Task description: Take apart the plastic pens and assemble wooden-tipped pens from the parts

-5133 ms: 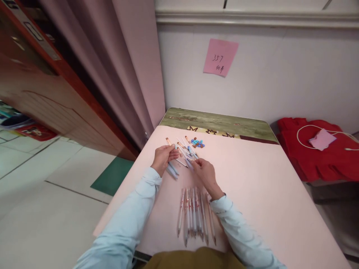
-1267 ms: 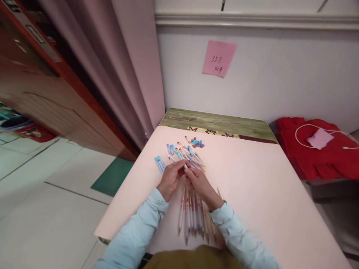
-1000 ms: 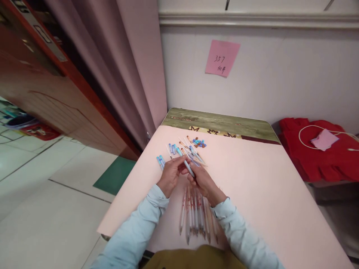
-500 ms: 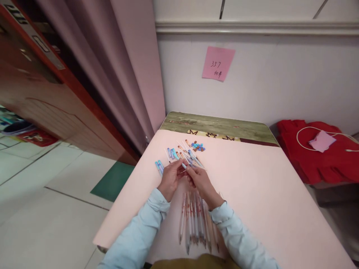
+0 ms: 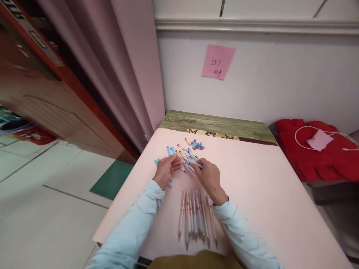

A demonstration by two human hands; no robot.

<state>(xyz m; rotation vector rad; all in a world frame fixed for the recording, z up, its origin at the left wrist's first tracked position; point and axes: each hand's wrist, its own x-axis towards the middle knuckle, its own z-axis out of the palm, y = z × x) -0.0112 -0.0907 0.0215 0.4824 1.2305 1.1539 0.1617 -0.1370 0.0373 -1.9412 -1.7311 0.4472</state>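
Observation:
My left hand (image 5: 165, 170) rests on the pink tabletop (image 5: 260, 194) with curled fingers over some blue-capped pens (image 5: 157, 161); what it holds is hidden. My right hand (image 5: 209, 176) pinches a thin pen part (image 5: 194, 163) at the edge of a loose heap of pens and refills (image 5: 181, 152). A small pile of blue and brown caps (image 5: 197, 145) lies just beyond the heap. A tidy row of several clear pens (image 5: 196, 215) lies side by side near me, below my hands.
A pink note (image 5: 218, 62) hangs on the wall. The green strip (image 5: 215, 123) of the table shows at the far edge. Red cloth (image 5: 314, 153) with a white cable lies to the right. A curtain (image 5: 131, 71) and wooden door stand on the left.
My hands, joined on one pen half a second ago, have parted. The left has gone left onto the blue-capped pens, the right has reached forward to the heap.

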